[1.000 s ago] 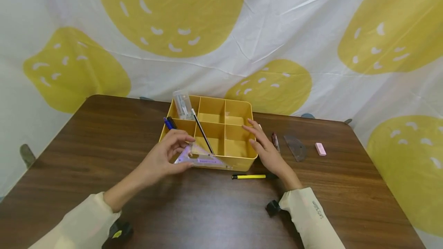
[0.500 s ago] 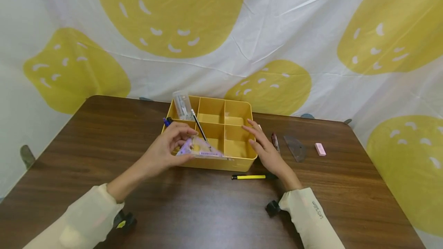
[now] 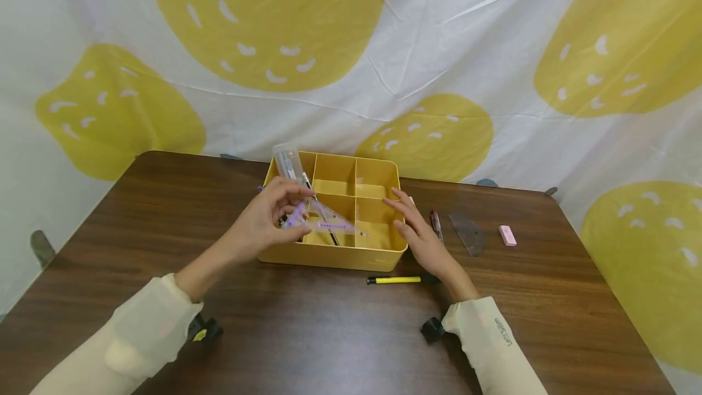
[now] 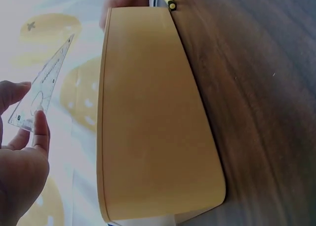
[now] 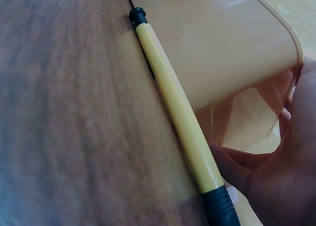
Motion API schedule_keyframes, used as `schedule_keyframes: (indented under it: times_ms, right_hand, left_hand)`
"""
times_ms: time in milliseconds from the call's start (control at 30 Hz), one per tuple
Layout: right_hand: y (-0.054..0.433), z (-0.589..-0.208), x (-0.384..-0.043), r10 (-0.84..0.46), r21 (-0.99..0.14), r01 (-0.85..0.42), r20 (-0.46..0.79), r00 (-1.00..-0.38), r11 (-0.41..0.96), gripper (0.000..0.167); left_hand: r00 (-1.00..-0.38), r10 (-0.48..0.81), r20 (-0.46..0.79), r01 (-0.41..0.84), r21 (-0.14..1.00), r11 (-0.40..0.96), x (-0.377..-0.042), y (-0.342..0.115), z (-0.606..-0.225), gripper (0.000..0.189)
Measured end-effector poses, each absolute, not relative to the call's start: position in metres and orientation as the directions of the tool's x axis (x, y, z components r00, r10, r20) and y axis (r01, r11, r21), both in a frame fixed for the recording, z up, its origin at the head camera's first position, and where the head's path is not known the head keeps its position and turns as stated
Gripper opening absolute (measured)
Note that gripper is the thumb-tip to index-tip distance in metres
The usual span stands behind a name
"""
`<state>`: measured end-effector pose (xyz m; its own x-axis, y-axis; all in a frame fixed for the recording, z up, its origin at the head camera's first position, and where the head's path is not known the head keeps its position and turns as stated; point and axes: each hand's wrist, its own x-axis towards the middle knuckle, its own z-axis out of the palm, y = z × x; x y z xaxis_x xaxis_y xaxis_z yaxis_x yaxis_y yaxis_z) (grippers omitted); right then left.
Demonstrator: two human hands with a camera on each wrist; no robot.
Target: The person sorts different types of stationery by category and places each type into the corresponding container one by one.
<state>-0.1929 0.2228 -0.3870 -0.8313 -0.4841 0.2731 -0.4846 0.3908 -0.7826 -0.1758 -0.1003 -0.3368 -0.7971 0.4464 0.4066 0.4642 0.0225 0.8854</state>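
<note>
Because the triangle ruler (image 3: 332, 225) is pinched at one end by the left hand (image 3: 264, 215), most of it's left free above the box (image 3: 334, 256), whose right side is touched by the loosely spread right hand (image 3: 426, 246), probably for steadying.

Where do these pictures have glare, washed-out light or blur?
Head view: a pale sheen on the dark brown wooden table; left wrist view: brightness washes out the white, yellow-printed sheet behind the clear plastic triangular ruler; right wrist view: blurred wood grain, a bright streak on the yellow plastic box.
</note>
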Motion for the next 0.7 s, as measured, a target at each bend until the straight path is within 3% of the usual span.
schedule_keyframes:
  times_ms: [700]
  right_hand:
    - [0.22, -0.38, -0.188, -0.481, -0.787, -0.476, 0.265, -0.836, 0.393, 0.044]
  left_hand:
    - [-0.844, 0.408, 0.349, 0.443, 0.881, 0.164, -0.21, -0.104, -0.327, 0.051]
